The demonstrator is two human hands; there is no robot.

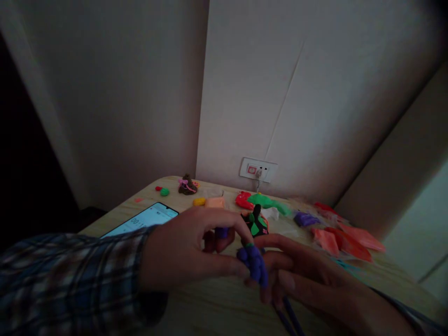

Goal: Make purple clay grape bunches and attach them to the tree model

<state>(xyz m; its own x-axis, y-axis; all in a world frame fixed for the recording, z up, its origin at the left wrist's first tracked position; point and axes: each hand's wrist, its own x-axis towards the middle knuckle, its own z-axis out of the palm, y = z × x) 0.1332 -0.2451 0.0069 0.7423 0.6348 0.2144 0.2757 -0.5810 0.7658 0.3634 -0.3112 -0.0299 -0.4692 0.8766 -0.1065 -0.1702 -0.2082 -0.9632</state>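
A lumpy purple clay piece (255, 265) with a small green top is held between both hands above the table. My left hand (196, 252) pinches it between thumb and index finger. A second bit of purple clay (221, 232) shows among that hand's curled fingers. From the other side, my right hand (315, 280) closes its fingertips on the lumpy piece, its thumb along the lower edge. Thin purple strands (289, 317) hang below the right fingers; where they attach is hidden. Just behind the hands stands a black and green clay figure (257, 224) with orange parts.
A phone (150, 217) showing a timer lies at left on the wooden table (122, 210). Toward the back are a brown clay figure (188, 185), peach clay (214, 202) and green clay (268, 203). Red clay packets (350, 240) spread at right. Behind, a wall socket (258, 169) holds a plug.
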